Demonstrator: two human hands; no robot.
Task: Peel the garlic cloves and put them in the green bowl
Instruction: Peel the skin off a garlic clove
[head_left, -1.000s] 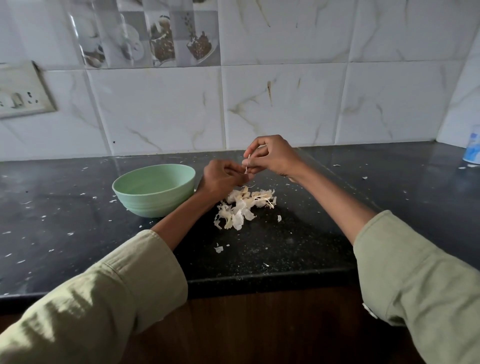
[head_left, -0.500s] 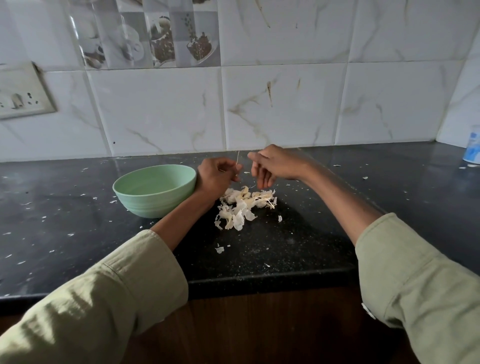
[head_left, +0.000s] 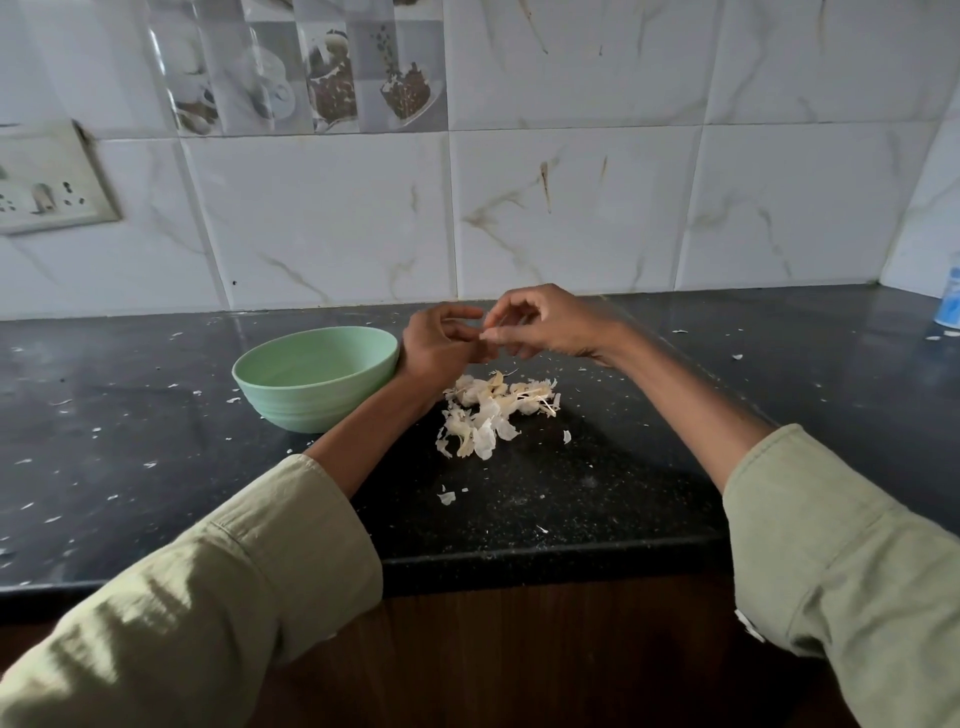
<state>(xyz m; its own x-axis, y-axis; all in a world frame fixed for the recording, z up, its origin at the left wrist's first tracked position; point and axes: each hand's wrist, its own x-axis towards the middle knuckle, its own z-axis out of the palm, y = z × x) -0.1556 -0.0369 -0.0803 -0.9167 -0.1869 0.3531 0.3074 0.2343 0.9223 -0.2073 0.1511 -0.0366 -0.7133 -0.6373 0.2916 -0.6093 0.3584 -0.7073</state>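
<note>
Pale scrap between fingertips, unidentifiable; green bowl interior hidden.

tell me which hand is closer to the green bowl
Left. The left hand sits right beside the green bowl at its right rim; the right hand is farther right, beyond the left hand.

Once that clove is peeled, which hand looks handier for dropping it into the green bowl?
Probably the left hand. Its wrist sits right beside the green bowl, nearly touching the rim, while the right hand is on the far side and would have to cross over the left and the garlic skins.
</note>
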